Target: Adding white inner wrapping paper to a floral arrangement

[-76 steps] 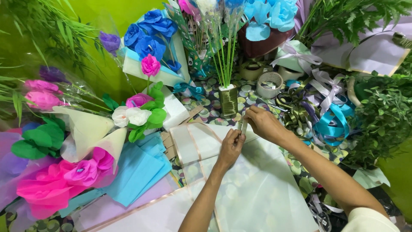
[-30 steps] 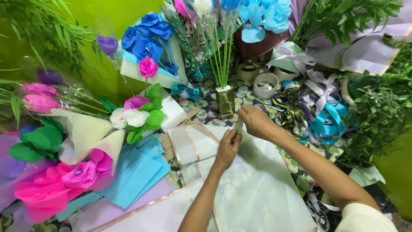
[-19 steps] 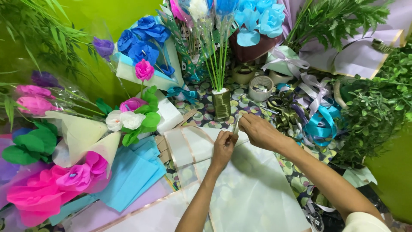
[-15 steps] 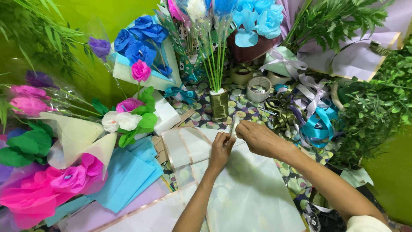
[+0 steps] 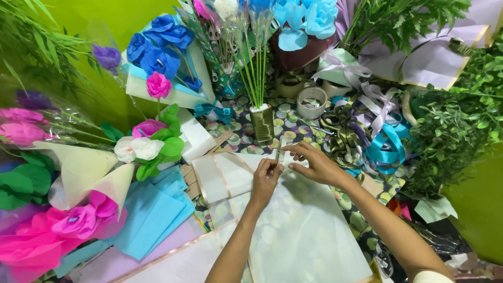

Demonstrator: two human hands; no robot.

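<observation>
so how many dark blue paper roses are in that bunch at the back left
3 show in the bunch of dark blue paper roses: one at top, one at left, one lower middle. A smaller blue bit sits lower right, and more may be hidden behind the wrapping.

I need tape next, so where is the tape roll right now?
In the head view the tape roll lies upper centre, past both hands, right of the wrapped green stems and left of the ribbon pile.
</observation>
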